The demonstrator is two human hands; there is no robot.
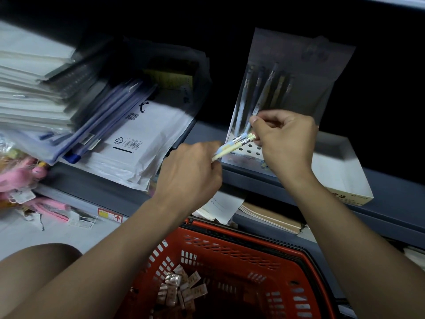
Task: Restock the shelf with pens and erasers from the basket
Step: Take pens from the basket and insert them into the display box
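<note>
Your left hand (190, 173): grips two pale yellow-and-blue pens (232, 147).
Your right hand (285, 137): pinches their tips before the clear perforated pen stand (250, 150).
Red plastic basket (230, 256): below the stand.

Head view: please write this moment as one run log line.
both hands grip pastel pens | at clear holed pen display | wrapped erasers in red plastic basket

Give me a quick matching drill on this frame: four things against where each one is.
Things:
1. pens
2. wrapped erasers
3. pen display stand
4. pink items

Places:
A. in the red basket
B. far left of the shelf
C. held between both hands
D. upright on the shelf, behind the right hand

Pairs: 1-C, 2-A, 3-D, 4-B
</note>
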